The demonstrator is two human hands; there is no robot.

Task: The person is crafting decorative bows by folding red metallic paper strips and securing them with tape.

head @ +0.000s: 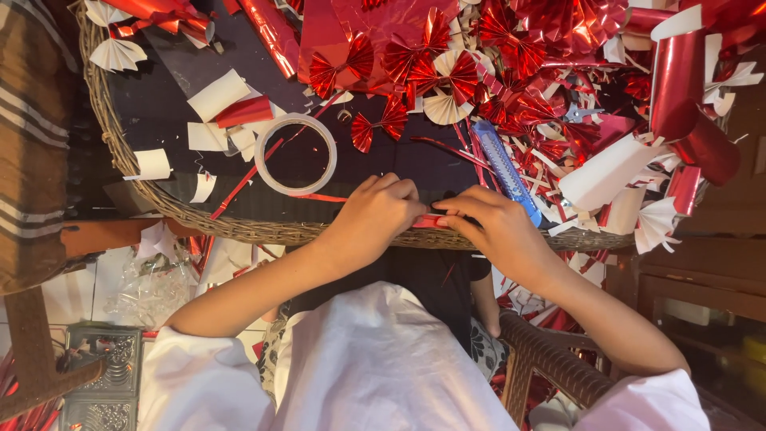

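Both hands (435,217) pinch one narrow, shiny red foil strip (429,221), pleated flat.

Hidden, cropped and unclear parts

The red foil strip (429,221) is mostly covered by the left hand (375,215) and right hand (495,227), so its length and folds cannot be told. The blue cutter (504,169) disappears at its lower end behind the right hand. The foil rolls (686,88) run off the top edge. The small grey tool (582,113) among the scraps is too buried to identify.
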